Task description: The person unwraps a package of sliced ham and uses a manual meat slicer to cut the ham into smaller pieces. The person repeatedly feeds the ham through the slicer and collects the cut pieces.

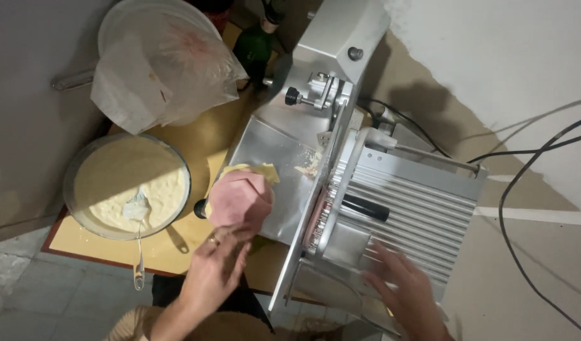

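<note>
A metal slicing machine (366, 189) stands on a wooden table. My left hand (216, 265) holds a pink slice of cold meat (240, 199) over the slicer's receiving tray (271, 145); yellow cheese slices (265, 170) lie under it. My right hand (404, 287) rests with fingers spread on the ribbed carriage (417, 208) of the slicer, near a black handle (366, 207). A block of pink meat (315, 221) sits against the blade guard.
A glass bowl (75, 208) of creamy white mixture with a spoon (139, 252) stands at the left. A plastic bag (157, 69) over a container lies behind it. A dark green bottle (255, 44) stands at the back. Black cables (524, 189) run at the right.
</note>
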